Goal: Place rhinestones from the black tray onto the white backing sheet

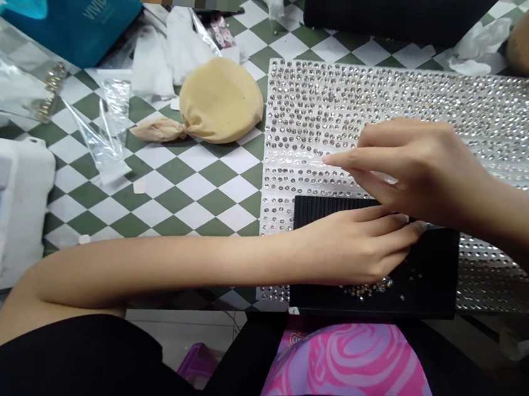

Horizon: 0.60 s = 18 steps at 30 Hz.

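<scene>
My right hand is over a white sheet set with rows of clear rhinestones. Its index finger stretches left, the tip at a bare-looking strip between rows; the other fingers are bent, and I see nothing held. Just below it, my left hand reaches across a black tray with a ribbed left end. The left fingers are extended close together, tips near the tray's upper part, partly under my right hand; the thumb is hidden. A small heap of loose rhinestones lies on the tray beneath my left palm.
A round yellowish cloth-wrapped pad with a knotted tail lies left of the sheet. Plastic bags, a blue bag and a white power strip are farther left. A tub of rhinestones and a black box stand behind.
</scene>
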Motion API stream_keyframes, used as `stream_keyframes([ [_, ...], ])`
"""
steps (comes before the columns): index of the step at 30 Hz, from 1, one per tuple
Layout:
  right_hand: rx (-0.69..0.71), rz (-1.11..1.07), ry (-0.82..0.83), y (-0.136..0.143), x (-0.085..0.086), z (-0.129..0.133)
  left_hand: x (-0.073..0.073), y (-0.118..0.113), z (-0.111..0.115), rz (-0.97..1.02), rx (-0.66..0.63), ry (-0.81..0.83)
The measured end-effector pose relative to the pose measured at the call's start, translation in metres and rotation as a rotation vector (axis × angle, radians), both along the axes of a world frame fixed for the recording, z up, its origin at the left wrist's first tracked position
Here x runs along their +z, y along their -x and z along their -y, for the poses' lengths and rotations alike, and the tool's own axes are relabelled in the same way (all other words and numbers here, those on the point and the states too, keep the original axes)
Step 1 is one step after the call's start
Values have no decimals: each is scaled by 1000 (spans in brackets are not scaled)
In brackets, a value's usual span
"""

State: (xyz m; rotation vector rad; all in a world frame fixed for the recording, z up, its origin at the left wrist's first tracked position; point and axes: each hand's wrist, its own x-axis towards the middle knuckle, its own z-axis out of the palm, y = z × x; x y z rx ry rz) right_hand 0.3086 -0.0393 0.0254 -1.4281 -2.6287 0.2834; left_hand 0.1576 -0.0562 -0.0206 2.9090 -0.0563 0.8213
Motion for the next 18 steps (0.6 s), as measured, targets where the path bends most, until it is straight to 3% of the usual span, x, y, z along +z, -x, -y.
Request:
stream_keyframes([
  [3, 10, 6, -68, -1, 1, 1, 0, 1, 0, -4, 4, 2],
  [9, 13, 10, -35, 4, 1, -3, 0, 0, 0, 8, 17, -17],
  [18, 110, 163, 49, 38, -1, -23, -2, -2, 1, 22, 36, -12],
])
